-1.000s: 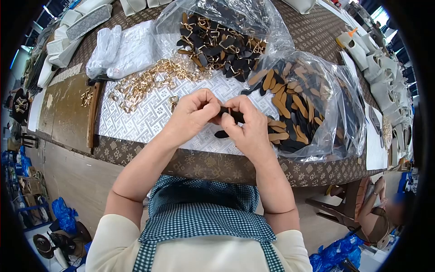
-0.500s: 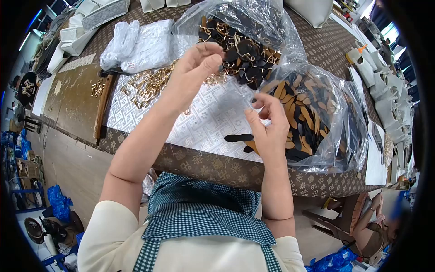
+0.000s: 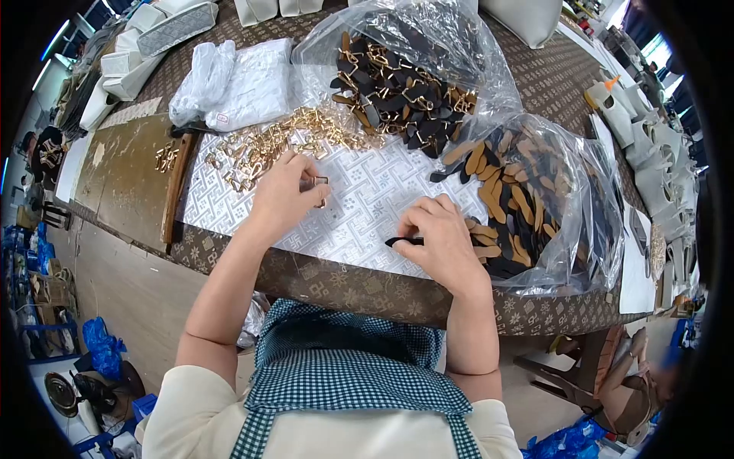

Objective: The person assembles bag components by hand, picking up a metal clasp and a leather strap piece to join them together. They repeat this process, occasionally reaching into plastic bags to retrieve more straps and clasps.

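Observation:
My left hand (image 3: 281, 193) is closed on a small gold metal buckle (image 3: 324, 180), just in front of a pile of gold metal pieces (image 3: 279, 138). Over the front edge of the patterned white sheet (image 3: 359, 199), my right hand (image 3: 445, 243) pinches a small black leather tab (image 3: 401, 242). Beside it, black and tan leather tabs (image 3: 497, 203) spill from a clear plastic bag (image 3: 592, 206). Farther back lies a heap of dark tabs fitted with gold hardware (image 3: 405, 99), partly under another clear bag (image 3: 451, 38).
White plastic-wrapped packets (image 3: 248, 80) lie at the back left. A worn board (image 3: 126, 176) with a wooden edge strip (image 3: 176, 191) holds a few gold pieces. White bags (image 3: 665, 176) line the right side. A person (image 3: 634, 375) sits at the lower right.
My left hand has come down and left from the heap of fitted tabs and now holds a gold buckle. My right hand has lowered and closed on a black tab.

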The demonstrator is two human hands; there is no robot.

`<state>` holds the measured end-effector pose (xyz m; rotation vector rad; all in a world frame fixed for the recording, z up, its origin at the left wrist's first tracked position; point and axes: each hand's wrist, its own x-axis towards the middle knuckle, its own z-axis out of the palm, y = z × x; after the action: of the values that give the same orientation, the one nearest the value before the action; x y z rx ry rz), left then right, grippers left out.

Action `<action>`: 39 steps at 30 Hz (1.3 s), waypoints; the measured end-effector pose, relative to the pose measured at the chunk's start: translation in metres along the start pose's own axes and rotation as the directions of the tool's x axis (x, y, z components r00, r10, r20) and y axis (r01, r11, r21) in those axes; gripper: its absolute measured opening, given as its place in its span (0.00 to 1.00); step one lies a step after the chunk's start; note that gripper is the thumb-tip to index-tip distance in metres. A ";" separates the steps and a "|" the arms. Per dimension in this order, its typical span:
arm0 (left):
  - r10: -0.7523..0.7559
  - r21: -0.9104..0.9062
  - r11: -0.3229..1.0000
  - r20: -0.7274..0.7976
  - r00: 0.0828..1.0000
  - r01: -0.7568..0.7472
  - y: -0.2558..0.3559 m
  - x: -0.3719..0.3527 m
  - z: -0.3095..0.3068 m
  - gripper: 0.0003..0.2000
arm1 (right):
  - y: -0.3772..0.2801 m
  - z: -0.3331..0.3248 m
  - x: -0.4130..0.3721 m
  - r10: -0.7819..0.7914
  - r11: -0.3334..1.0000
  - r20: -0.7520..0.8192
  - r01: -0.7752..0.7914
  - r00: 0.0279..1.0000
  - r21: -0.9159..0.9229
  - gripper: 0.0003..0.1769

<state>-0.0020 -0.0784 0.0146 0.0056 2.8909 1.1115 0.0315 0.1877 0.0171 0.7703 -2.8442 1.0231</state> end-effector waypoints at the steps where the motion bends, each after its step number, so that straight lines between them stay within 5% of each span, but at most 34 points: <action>1: -0.006 -0.021 1.000 -0.008 1.000 0.006 0.003 0.000 0.000 0.13 | 0.000 0.001 0.000 -0.024 1.000 -0.005 0.024 1.000 -0.003 0.10; 4: -0.003 -0.356 0.934 0.019 1.000 0.009 0.001 0.002 0.008 0.10 | -0.005 0.011 0.005 0.116 0.969 -0.145 -0.080 0.983 0.235 0.08; 6: 0.044 -0.647 0.762 0.009 0.999 -0.028 0.007 0.002 0.018 0.07 | -0.013 0.012 0.006 0.246 0.827 -0.137 -0.134 0.960 0.546 0.07; 7: 0.054 -0.703 0.711 0.021 0.998 -0.023 0.013 0.001 0.024 0.07 | -0.015 0.010 0.006 0.305 0.720 -0.117 -0.148 0.945 0.678 0.07; 12: 0.108 -0.778 0.627 0.135 0.985 0.038 0.045 -0.006 0.044 0.06 | -0.017 0.007 0.007 0.320 0.633 -0.082 -0.149 0.944 0.760 0.08; 19: 0.192 -0.855 0.513 0.032 0.981 -0.073 0.060 -0.018 0.060 0.09 | -0.020 0.000 0.007 0.403 0.682 -0.121 -0.209 0.907 0.701 0.13; 25: 0.230 -0.935 0.339 0.194 0.954 0.109 0.051 -0.012 0.056 0.08 | -0.019 0.003 0.005 0.318 0.703 -0.145 -0.131 0.937 0.699 0.11; 31: 0.285 -0.861 0.460 0.373 0.883 0.215 0.051 -0.006 0.035 0.08 | -0.021 -0.003 0.004 0.204 0.738 -0.111 -0.079 0.973 0.670 0.14; 39: 0.314 -0.843 0.530 0.290 0.904 0.086 0.048 -0.007 0.041 0.08 | -0.022 0.012 0.004 0.251 0.888 -0.248 -0.120 0.936 0.444 0.18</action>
<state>0.0062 -0.0153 0.0168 0.3598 1.7307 2.1185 0.0401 0.1645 0.0219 0.3073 -2.4960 1.6624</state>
